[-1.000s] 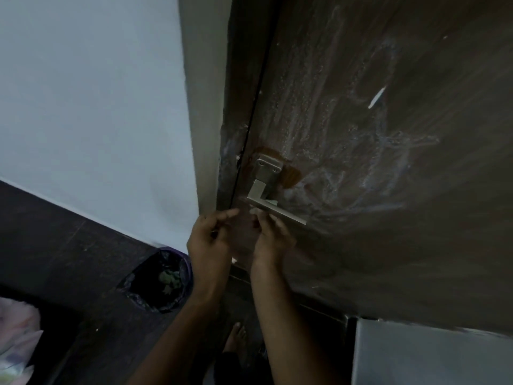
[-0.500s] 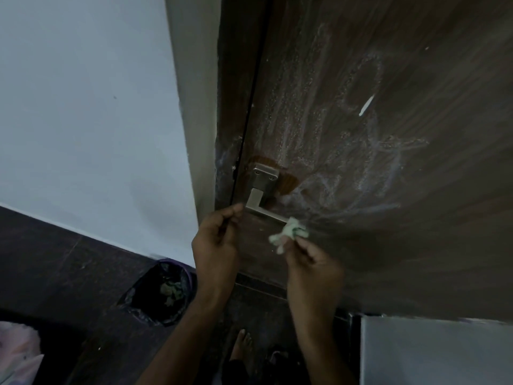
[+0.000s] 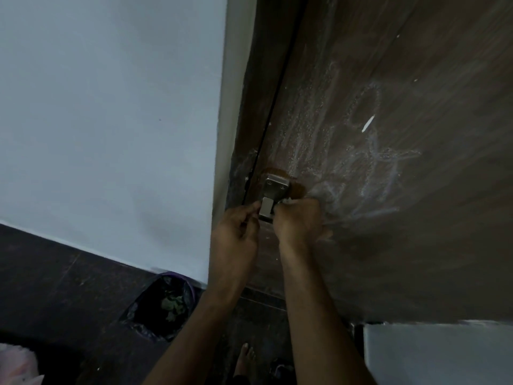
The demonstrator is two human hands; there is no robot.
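Metal door handle [image 3: 268, 202] is mounted at the left edge of the brown door [image 3: 388, 190], which is marked with chalk. The right hand [image 3: 298, 222] is closed round the lever, with a pale cloth [image 3: 286, 201] wadded under its fingers. The left hand [image 3: 236, 234], fingers curled, touches the handle's left side; a firm pinch cannot be confirmed. A lined bin [image 3: 163, 307] stands on the floor below-left

**Brushed Metal, Chalked Wood**

A satin, brushed metal finish is shown by the door handle [image 3: 267, 208] between the left hand [image 3: 236, 234] and right hand [image 3: 298, 220]. A crumpled, matt whitish wad [image 3: 286, 201], paper or cloth, is gripped by the right hand. Above the hands, the wood-grain door [image 3: 402, 218] is dulled by chalky smears. Below the left hand, a crinkled black plastic bin liner [image 3: 138, 315] is seen.
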